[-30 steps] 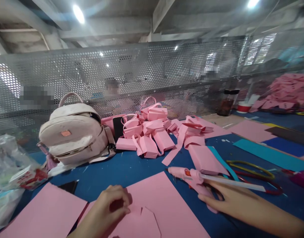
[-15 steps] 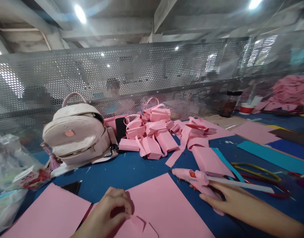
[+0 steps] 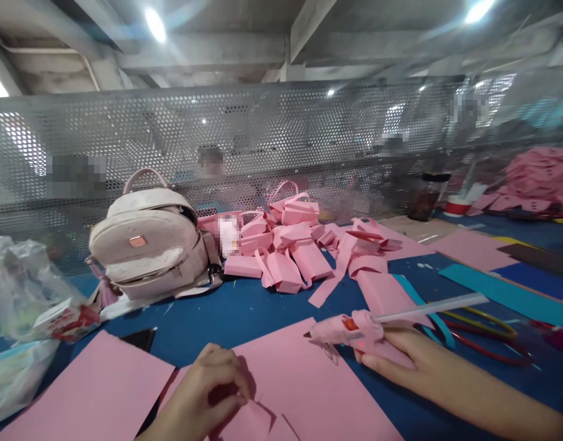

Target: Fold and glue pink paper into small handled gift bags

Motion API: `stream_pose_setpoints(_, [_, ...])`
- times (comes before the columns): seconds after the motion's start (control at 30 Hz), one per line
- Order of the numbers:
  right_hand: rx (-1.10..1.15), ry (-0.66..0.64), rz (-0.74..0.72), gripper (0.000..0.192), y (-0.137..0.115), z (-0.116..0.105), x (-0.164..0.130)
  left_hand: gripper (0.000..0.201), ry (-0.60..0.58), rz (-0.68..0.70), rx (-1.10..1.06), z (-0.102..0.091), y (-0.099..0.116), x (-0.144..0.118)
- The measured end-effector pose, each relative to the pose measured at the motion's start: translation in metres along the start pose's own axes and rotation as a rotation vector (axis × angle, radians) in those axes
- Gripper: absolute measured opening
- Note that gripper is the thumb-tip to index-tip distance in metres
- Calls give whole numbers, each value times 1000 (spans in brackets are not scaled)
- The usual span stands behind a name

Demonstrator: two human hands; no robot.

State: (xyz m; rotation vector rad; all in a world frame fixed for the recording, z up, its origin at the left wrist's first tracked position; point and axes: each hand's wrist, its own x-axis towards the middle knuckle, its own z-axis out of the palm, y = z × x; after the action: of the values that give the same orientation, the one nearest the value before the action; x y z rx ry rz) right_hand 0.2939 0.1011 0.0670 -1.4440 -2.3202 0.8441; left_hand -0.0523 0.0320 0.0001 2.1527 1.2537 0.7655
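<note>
My right hand (image 3: 394, 355) is wrapped round the handle of a pink glue gun (image 3: 350, 331). Its dark nozzle points left, over the far corner of a large pink sheet (image 3: 318, 380), and a long pale glue stick (image 3: 440, 306) sticks out of its back. At the near edge, my left hand (image 3: 217, 386) pinches a small folded pink paper piece (image 3: 258, 419) between thumb and fingers, above the sheet. Part of that piece is cut off by the bottom of the view. Left of this hand lies another pink sheet (image 3: 92, 392).
A pale backpack (image 3: 147, 245) stands behind on the blue table (image 3: 189, 324). Folded pink paper bags (image 3: 293, 251) are heaped beside it. Plastic bags (image 3: 24, 294) and a small box (image 3: 67, 321) sit at left; coloured strips (image 3: 506, 291) and a lidded jar (image 3: 428, 196) at right.
My right hand has raised the glue gun slightly and brought it left, over the sheet's corner. My left hand keeps its pinch on the folded piece. The phone's screen by the backpack has lit up.
</note>
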Motion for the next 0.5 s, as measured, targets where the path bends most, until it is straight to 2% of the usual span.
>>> stream_pose_setpoints(0.17, [8, -24, 33, 51, -6, 1, 3, 17, -23, 55, 45, 1, 12, 1])
stream_pose_setpoints(0.33, [102, -72, 41, 57, -20, 11, 15, 17, -39, 61, -58, 9, 19, -2])
stream_pose_setpoints(0.43, [166, -98, -41, 56, -32, 19, 25, 12, -18, -5, -81, 10, 19, -8])
stream_pose_setpoints(0.5, [197, -134, -90, 54, -38, 24, 32, 17, 15, -88, -139, 8, 19, -13])
